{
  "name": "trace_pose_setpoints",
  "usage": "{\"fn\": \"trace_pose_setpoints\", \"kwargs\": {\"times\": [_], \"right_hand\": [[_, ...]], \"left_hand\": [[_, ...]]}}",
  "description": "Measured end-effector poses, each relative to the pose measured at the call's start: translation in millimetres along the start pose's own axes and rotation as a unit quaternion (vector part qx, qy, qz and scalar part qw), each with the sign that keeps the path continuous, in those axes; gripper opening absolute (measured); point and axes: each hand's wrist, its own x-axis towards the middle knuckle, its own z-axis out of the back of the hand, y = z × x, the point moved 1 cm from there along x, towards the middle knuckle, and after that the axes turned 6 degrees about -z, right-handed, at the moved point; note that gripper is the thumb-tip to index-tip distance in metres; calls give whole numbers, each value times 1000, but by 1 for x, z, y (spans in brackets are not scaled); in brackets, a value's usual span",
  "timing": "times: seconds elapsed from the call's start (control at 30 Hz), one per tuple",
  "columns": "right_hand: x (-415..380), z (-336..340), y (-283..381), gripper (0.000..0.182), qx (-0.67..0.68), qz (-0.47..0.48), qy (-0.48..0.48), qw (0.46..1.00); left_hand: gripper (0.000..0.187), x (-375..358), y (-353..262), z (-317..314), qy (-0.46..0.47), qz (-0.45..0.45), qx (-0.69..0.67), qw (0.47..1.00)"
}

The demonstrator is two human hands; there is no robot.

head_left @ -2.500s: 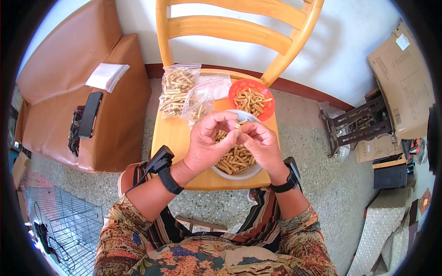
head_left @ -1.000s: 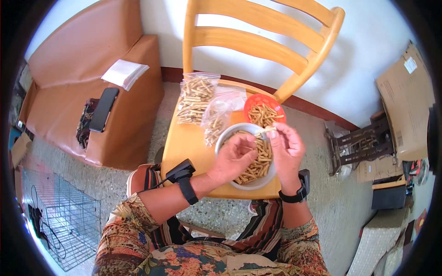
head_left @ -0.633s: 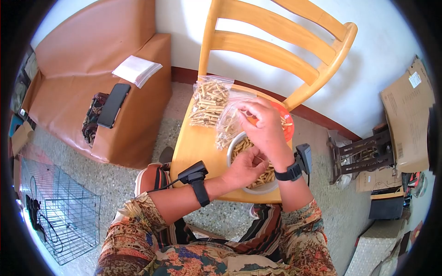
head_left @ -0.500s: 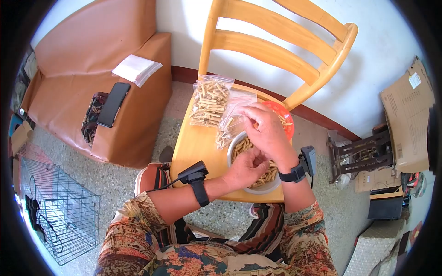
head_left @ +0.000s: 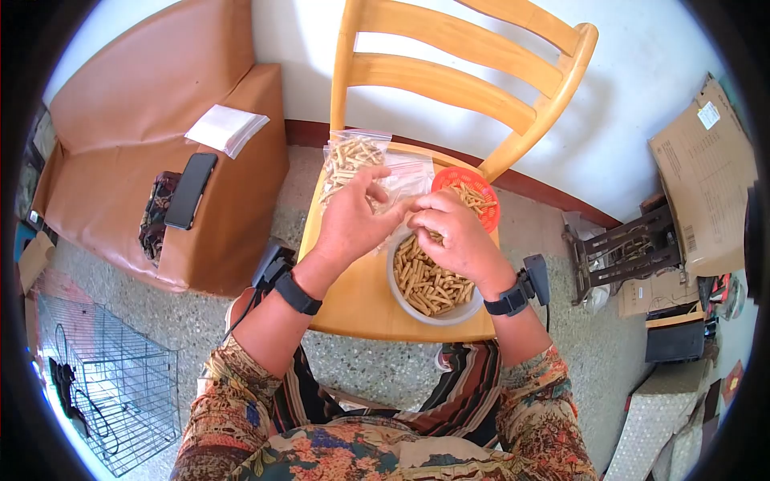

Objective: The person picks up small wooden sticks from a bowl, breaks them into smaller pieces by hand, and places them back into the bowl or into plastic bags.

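My left hand is over the left part of the chair seat, thumb and index finger spread apart, with no object visible between them. Its thumb comes close to the fingertips of my right hand, which are pinched at the edge of a clear plastic bag, mostly hidden under both hands. Below my right hand, a white bowl is full of short, tan, stick-like pieces. A filled zip bag of similar pieces lies beyond my left hand, beside flat, clear zip bags.
A red plastic basket with more pieces stands at the seat's right, before the wooden chair's backrest. On the brown sofa are a phone and a white packet. A wire cage stands left; cardboard leans right.
My left hand has left the bowl, moved up and left, and spread its fingers. My right hand has moved slightly lower, uncovering the red basket. The view has shifted a little.
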Motion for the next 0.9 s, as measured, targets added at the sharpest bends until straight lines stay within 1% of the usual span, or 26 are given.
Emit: {"fn": "trace_pose_setpoints", "kwargs": {"times": [0.03, 0.07, 0.1, 0.13, 0.2, 0.3, 0.33, 0.4, 0.47, 0.5, 0.57, 0.6, 0.63, 0.67, 0.7, 0.73, 0.77, 0.83, 0.87, 0.9], "right_hand": [[-1, 0, 2, 14, 10, 22, -32, 999], [-3, 1, 3, 13, 20, 45, -65, 997], [-5, 1, 5, 13, 20, 44, -64, 997], [-7, 2, 7, 13, 12, 40, -76, 996], [-11, 3, 9, 12, 4, 36, -89, 995], [-14, 1, 8, 11, -27, 18, -79, 996], [-15, -1, 8, 12, -43, 15, -93, 995], [-12, -1, 9, 12, -58, 11, -107, 993], [-10, 5, 16, 13, -73, 42, -157, 984], [-10, 3, 11, 13, -72, 36, -157, 984], [-15, -5, 1, 14, -80, 16, -94, 992], [-18, -3, 2, 17, -56, -5, -73, 996], [-23, -5, 1, 17, -55, -14, -72, 996], [-28, -7, -1, 21, 24, -50, -137, 989], [-34, -8, -4, 24, 100, -85, -202, 971], [-43, -7, -10, 30, 116, -108, -226, 961], [-52, -9, -18, 30, 115, -111, -228, 960], [-73, -13, -36, 28, 174, -157, -238, 943], [-85, -12, -44, 19, 161, -211, -167, 950], [-90, -10, -41, 19, 162, -215, -170, 948]], "left_hand": [[36, -1, 2, -1, 0, 1, 0, 1000], [35, -3, 2, -1, 4, 13, -40, 999], [34, -3, 3, -2, 8, 24, -80, 996], [34, -2, 3, 0, 8, 24, -81, 996], [32, 4, 3, 5, -74, 11, -116, 990], [32, 6, 3, 9, -57, 18, -82, 995], [32, 5, 2, 7, -54, 19, -82, 995], [35, 4, 0, 2, -76, 19, -125, 989], [35, 6, 0, 4, -57, 23, -105, 993], [35, 7, 0, 5, -40, 24, -86, 995], [36, 8, 5, 2, -23, 36, -77, 996], [37, 7, 7, 0, -15, 41, -67, 997], [37, 6, 7, -1, -7, 45, -69, 997], [37, 5, 7, -2, -11, 33, -63, 997], [36, 4, 3, -3, -17, 20, -58, 998], [37, 1, -9, -2, -43, -11, -98, 994], [37, -1, -12, -3, -39, -11, -98, 994], [38, -5, -17, -1, -130, -102, -190, 968], [29, -10, -23, -2, -145, -158, -201, 956], [29, -18, -26, -3, -140, -158, -201, 957]]}}
